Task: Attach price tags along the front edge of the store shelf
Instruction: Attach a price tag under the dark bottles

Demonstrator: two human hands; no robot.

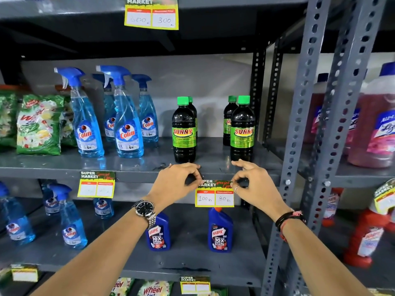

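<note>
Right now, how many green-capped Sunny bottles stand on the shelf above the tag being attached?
4. A left front bottle with one behind it, and a right front bottle with one behind it. More could be hidden behind these.

Both bare forearms reach forward and up. The left hand [175, 180] and the right hand [254, 184] are level, palms away, each with thumb and forefinger pinched together, other fingers curled.

The price tag [214, 194] is yellow with red and white boxes; its top seems green; the shelf [132, 167] is grey.
</note>
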